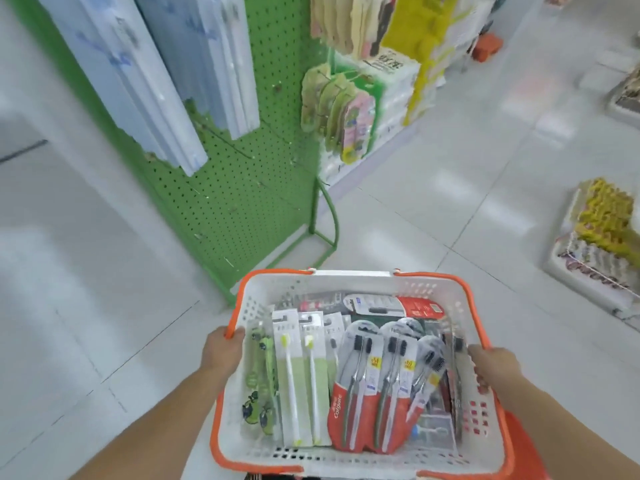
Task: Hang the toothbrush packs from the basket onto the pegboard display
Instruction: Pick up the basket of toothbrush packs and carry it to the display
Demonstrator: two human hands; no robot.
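While both hands, left hand (221, 351) and right hand (493, 367), are gripping (fingers curled) the white orange-rimmed plastic basket's (346, 460) rim, toothbrush packs (360, 386) are lying inside; setting it down beside the green perforated metal pegboard (239, 188) beyond seems wise.

Shop: pegboard display (242, 188), hanging goods (341, 116)

A perforated white plastic basket (360, 460) with a smooth orange rim holds toothbrush packs (363, 382) sealed in glossy clear plastic over printed card backing; beyond it, a green-painted metal pegboard (242, 188) shows a matt, hole-punched face above a floor (433, 209) of pale, polished tiles that reflect the ceiling lights
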